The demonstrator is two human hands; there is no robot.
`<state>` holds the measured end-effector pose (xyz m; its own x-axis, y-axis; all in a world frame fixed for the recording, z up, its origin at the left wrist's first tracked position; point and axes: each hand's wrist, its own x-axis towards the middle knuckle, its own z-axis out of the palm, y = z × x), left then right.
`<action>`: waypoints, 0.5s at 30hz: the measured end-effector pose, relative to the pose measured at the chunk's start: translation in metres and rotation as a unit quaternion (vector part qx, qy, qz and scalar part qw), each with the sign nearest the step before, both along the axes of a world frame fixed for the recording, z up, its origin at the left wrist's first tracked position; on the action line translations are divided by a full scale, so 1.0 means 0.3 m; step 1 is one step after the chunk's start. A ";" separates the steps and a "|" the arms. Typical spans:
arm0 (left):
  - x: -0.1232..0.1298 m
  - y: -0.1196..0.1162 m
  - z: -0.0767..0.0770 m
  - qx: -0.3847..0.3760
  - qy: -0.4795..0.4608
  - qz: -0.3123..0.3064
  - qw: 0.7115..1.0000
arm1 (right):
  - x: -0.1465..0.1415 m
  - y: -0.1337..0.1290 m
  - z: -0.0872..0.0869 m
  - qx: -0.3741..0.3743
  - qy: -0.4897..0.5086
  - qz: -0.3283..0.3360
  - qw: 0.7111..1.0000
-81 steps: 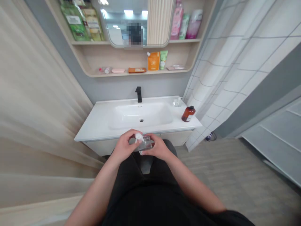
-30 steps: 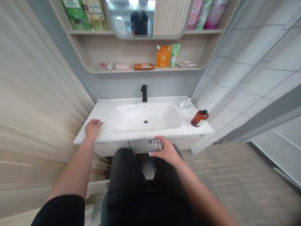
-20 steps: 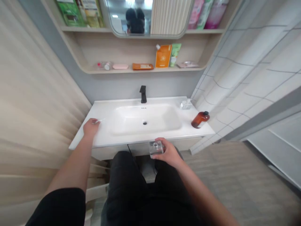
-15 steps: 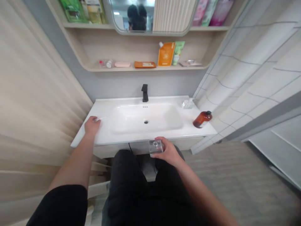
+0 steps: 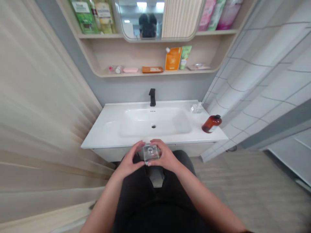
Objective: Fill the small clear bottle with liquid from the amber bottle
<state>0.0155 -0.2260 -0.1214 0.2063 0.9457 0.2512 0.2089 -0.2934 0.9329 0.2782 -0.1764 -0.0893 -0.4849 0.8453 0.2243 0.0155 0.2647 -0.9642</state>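
Both forearms are angling inward above the person's lap, with the left hand point(image 5: 128, 160) and right hand point(image 5: 164, 156) holding close together just before the near edge of the white washbasin point(image 5: 104, 137). Their fingers are grasping one clear square bottle point(image 5: 151, 154) from either side. Farther off, one amber bottle point(image 5: 212, 124) is standing at the right, near one small clear holder point(image 5: 196, 108), and one black faucet point(image 5: 152, 97) is standing at the far edge.
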 end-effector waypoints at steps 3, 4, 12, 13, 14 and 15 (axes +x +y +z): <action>0.082 -0.074 0.003 -0.034 -0.007 0.030 0.999 | -0.043 -0.004 0.006 -0.001 0.001 0.014 1.000; 0.088 -0.084 0.012 -0.035 -0.006 0.048 0.998 | -0.056 -0.006 0.008 -0.003 0.003 0.017 1.000; 0.009 -0.070 0.042 -0.012 -0.004 0.167 0.986 | -0.056 -0.034 -0.019 -0.019 0.003 0.029 0.999; -0.014 -0.060 0.031 -0.003 0.003 0.192 0.981 | -0.032 -0.035 -0.037 -0.014 0.000 0.017 1.000; -0.042 -0.048 0.018 0.005 0.011 0.221 0.975 | 0.000 -0.034 -0.060 -0.010 -0.004 0.002 1.000; -0.075 -0.035 0.004 0.013 0.019 0.252 0.968 | 0.037 -0.031 -0.086 -0.008 -0.008 -0.017 1.000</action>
<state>-0.0069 -0.2364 -0.1201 -0.2691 0.9225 0.2769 0.3658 -0.1681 0.9154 0.2894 -0.1857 -0.1151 -0.4599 0.8644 0.2032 0.0392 0.2484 -0.9679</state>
